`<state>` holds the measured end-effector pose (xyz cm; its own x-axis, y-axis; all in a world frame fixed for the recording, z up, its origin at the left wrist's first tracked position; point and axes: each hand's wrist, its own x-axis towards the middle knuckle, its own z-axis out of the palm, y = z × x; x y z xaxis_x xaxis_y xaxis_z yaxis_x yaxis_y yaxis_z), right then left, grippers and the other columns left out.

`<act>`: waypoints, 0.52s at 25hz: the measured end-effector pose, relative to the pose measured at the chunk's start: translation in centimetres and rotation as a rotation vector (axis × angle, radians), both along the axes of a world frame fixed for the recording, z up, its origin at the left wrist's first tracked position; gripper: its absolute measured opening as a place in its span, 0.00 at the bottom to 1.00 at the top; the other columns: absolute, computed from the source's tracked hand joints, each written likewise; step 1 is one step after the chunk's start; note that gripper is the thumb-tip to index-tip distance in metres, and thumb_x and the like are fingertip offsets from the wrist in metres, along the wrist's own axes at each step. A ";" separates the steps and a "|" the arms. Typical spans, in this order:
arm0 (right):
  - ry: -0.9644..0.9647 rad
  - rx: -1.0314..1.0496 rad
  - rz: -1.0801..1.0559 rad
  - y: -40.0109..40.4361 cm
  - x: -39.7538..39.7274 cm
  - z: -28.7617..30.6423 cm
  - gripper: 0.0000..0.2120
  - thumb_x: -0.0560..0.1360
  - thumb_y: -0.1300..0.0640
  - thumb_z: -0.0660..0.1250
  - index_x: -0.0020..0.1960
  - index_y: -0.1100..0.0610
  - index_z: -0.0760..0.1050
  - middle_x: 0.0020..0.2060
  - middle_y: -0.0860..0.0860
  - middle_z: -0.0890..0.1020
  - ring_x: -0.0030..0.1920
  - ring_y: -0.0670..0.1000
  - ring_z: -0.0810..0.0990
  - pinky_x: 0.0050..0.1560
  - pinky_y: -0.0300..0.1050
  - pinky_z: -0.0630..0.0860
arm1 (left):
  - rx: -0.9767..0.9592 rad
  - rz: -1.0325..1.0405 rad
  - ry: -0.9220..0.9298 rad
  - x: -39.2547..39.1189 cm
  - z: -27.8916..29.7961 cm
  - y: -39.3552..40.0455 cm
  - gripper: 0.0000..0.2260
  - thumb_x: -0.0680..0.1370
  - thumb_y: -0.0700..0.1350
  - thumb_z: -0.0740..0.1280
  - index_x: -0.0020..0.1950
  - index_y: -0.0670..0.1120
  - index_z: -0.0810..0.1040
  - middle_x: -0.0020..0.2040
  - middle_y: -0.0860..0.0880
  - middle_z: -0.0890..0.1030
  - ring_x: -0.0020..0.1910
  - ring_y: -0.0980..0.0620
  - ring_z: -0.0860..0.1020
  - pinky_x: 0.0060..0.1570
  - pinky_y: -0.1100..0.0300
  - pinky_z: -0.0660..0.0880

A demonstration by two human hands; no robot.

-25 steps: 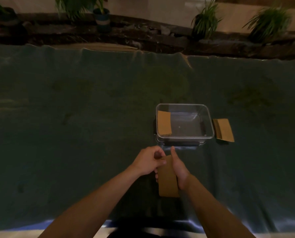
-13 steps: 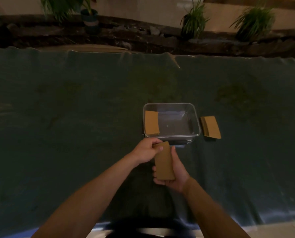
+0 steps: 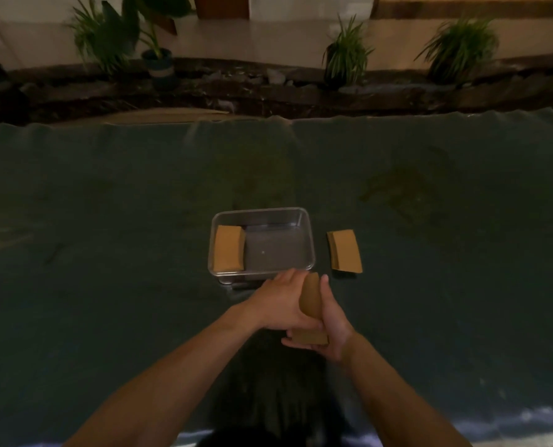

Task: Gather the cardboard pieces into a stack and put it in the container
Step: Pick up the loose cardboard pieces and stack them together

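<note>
A dark green cloth [image 3: 107,253] carries a clear container [image 3: 310,253] and, just right, cardboard pieces [image 3: 345,250].

Home patio: potted plants [image 3: 346,56] behind a cloth-covered table [image 3: 107,221].

The container [image 3: 307,240] looks like clear, glossy plastic. The pieces [image 3: 227,252] inside it and beside it [image 3: 346,250] are matt brown cardboard. The dark cover [image 3: 107,221] seems to be matt cloth, though dim light blurs its weave.
</note>
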<state>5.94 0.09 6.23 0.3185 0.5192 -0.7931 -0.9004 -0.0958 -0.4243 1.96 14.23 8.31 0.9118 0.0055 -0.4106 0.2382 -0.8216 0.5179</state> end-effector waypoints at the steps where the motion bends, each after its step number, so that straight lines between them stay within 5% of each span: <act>1: 0.017 0.006 -0.016 -1.2 1.3 0.1 0.36 0.68 0.25 0.59 0.63 0.51 0.75 0.54 0.64 0.82 0.45 0.63 0.84 0.52 0.69 0.79 | 0.001 -0.021 0.006 0.9 0.0 -1.3 0.53 0.62 0.70 0.73 0.79 0.57 0.49 0.76 0.51 0.61 0.73 0.48 0.63 0.71 0.46 0.62; 5: -0.027 -0.011 -0.003 -5.4 5.7 0.3 0.34 0.70 0.25 0.57 0.63 0.48 0.78 0.58 0.61 0.83 0.59 0.63 0.80 0.60 0.68 0.75 | 0.016 -0.121 -0.031 3.8 -0.1 -6.0 0.63 0.57 0.66 0.78 0.75 0.69 0.32 0.78 0.56 0.46 0.76 0.49 0.48 0.73 0.42 0.46; 13: -0.030 0.040 0.023 -10.0 9.8 0.3 0.27 0.73 0.28 0.57 0.55 0.46 0.82 0.51 0.57 0.87 0.58 0.60 0.81 0.55 0.61 0.79 | 0.196 -0.127 -0.093 7.6 -0.1 -11.4 0.59 0.62 0.64 0.76 0.75 0.69 0.32 0.75 0.44 0.55 0.72 0.40 0.58 0.69 0.40 0.56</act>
<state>15.69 -9.88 6.52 0.3291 0.5575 -0.7622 -0.8853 -0.0987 -0.4545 9.55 2.80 8.17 0.9440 -0.0397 -0.3276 0.0860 -0.9289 0.3603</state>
